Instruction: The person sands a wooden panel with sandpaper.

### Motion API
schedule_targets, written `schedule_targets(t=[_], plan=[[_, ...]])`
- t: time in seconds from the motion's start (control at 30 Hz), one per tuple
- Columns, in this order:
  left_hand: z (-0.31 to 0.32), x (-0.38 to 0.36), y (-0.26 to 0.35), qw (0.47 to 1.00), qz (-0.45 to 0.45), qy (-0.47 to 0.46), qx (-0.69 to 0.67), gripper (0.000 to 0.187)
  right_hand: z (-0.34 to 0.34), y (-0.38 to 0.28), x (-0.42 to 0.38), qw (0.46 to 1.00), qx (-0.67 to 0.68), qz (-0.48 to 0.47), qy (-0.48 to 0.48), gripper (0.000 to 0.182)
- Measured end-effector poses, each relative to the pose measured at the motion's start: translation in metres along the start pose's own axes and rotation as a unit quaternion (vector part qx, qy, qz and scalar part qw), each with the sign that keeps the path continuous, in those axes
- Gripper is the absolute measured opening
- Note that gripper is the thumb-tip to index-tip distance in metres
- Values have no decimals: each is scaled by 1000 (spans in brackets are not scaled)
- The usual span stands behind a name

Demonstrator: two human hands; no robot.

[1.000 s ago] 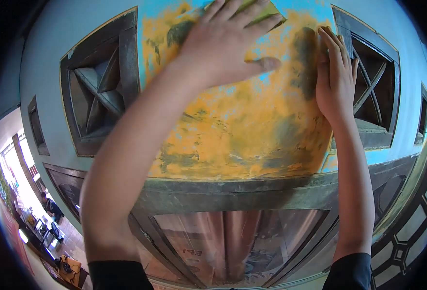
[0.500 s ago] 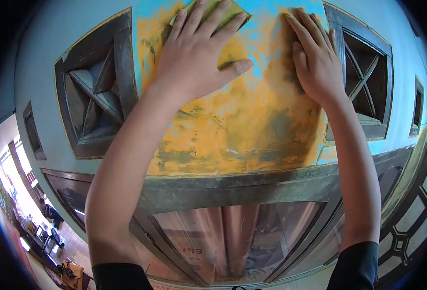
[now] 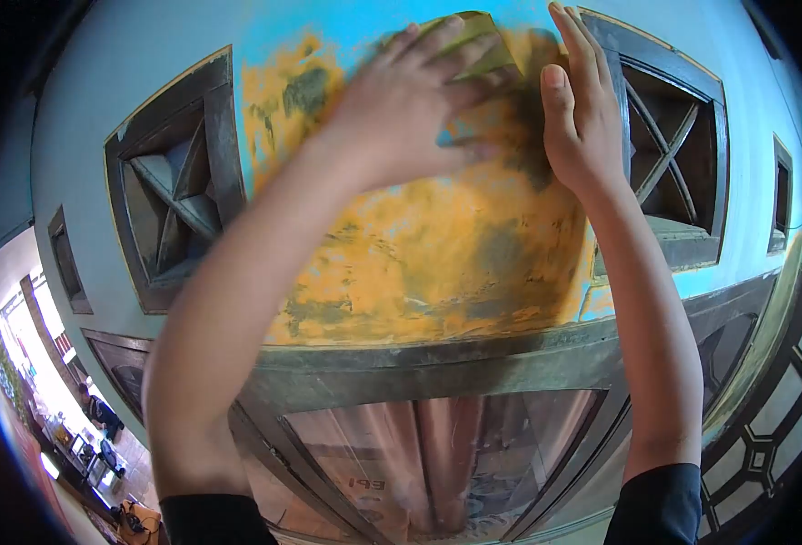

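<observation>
Spread fingers of my left hand (image 3: 405, 113), blurred by motion, press a yellow-green sheet of sandpaper (image 3: 483, 27) flat against the wall. Part of the sheet is hidden beneath the fingers. Around and below it, the wall shows a worn patch (image 3: 401, 263) of orange and grey under blue paint. At the patch's right edge my right hand (image 3: 587, 118) is upright with fingers extended, its thumb apart, side-on by the wall and holding nothing.
Dark wooden vent frames with crossed slats flank the patch, a left frame (image 3: 233, 136) and a right frame (image 3: 721, 154). Below runs a wooden lintel (image 3: 437, 368) over glazed doors. Far left, a person (image 3: 101, 413) is near cluttered items on the floor.
My left hand has slid right with the sandpaper, closer to my right hand. My right hand has turned from lying flat on the wall to side-on. The view has shifted slightly.
</observation>
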State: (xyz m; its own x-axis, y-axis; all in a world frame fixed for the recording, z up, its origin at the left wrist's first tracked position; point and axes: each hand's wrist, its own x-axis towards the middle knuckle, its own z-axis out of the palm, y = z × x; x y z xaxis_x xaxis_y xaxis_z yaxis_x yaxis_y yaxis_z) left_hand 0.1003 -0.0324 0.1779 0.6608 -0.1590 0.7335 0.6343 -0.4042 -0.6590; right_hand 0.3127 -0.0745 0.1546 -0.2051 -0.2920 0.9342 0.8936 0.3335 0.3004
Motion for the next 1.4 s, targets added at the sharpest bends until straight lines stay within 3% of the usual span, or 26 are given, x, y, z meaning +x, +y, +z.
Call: schedule_targets(t=[0.03,0.1,0.2,0.23,0.3,0.4,0.5,0.57,0.67,0.7,0.8,0.9,1.1,1.23,1.4], plan=[[-45,14,2,995,-51,-78,-27,80,2,1,-1,1000,1,-4,9,61],[-39,32,-38,987,-122,-97,42,80,4,0,-2,1000,21,3,15,63],[-18,44,-73,972,-212,-8,103,80,4,6,-2,1000,-8,-14,7,63],[-27,41,-50,976,-206,-32,71,79,2,7,-1,1000,10,-22,14,65],[23,29,-44,984,-34,146,98,77,2,7,-4,999,28,-7,28,67],[24,-4,18,994,75,81,-26,72,-1,8,-3,998,40,-32,40,69],[11,7,-22,993,91,36,58,73,9,12,-4,994,85,-49,55,70],[18,21,-91,996,-25,88,23,78,11,15,-6,993,92,-47,51,70],[-23,30,-79,957,-268,-34,104,78,2,16,-6,998,60,-23,25,68],[-32,26,-48,959,-265,-25,95,78,-1,9,-6,998,60,-7,15,67],[10,0,-51,985,-17,84,149,91,3,7,-8,999,29,-20,5,52],[9,-21,-34,995,-2,41,95,96,7,2,-10,999,16,-27,10,45],[5,-20,-35,995,6,17,101,95,-1,-6,-5,999,-6,1,-45,50],[-31,3,-12,983,-85,-119,113,80,1,-5,-6,999,-13,-9,-39,48],[-28,36,-57,972,-161,-107,135,90,8,0,-12,1000,-5,-14,-1,45]])
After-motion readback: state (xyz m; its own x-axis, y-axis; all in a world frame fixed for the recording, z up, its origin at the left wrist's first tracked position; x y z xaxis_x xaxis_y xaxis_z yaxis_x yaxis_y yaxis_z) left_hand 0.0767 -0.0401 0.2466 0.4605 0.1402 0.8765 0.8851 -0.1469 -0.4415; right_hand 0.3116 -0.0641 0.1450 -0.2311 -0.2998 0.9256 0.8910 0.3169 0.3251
